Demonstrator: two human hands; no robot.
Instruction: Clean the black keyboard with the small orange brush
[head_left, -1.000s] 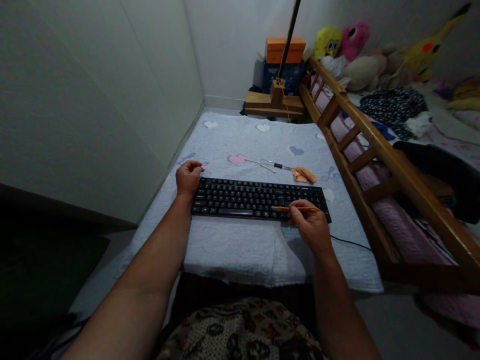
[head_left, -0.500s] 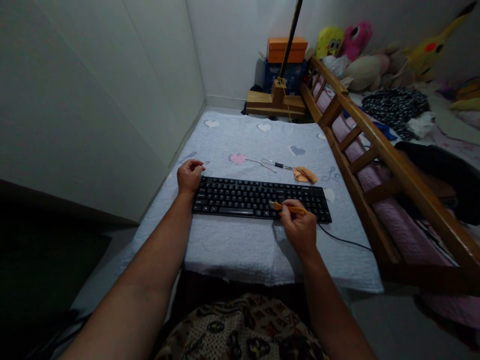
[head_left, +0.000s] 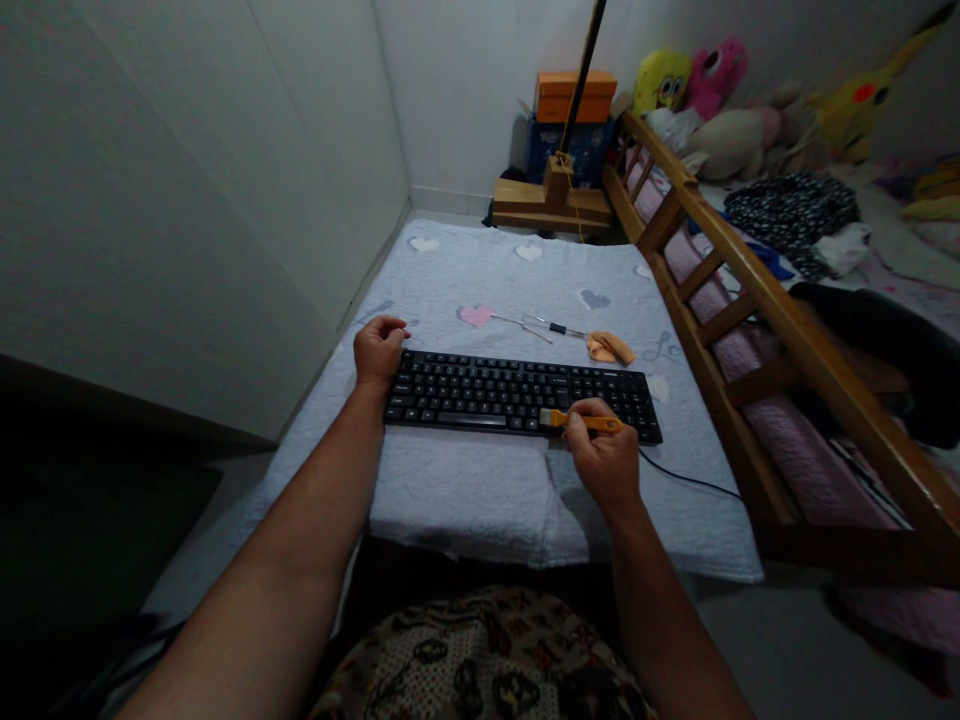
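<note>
A black keyboard (head_left: 480, 392) lies flat on the cloth-covered surface. My right hand (head_left: 604, 450) pinches a small brush (head_left: 596, 424) with an orange-yellow handle. Its pale bristles touch or hover just over the keys right of the space bar; I cannot tell which. At the keyboard's far left corner rests my left hand (head_left: 379, 350), beside or against its end. The fingers there are curled in with the thumb close to them, and whatever they might hold is hidden.
Beyond the keyboard lie thin metal tools (head_left: 556, 328) and a crumpled orange cloth (head_left: 610, 347). A black cable (head_left: 690, 482) runs off to the right. A wooden bed rail (head_left: 739, 260) borders the right side, a white panel (head_left: 300, 200) the left.
The brush and my right hand have shifted slightly right and nearer to me, and the bristles now show their broad side. My left hand stays at the keyboard's corner.
</note>
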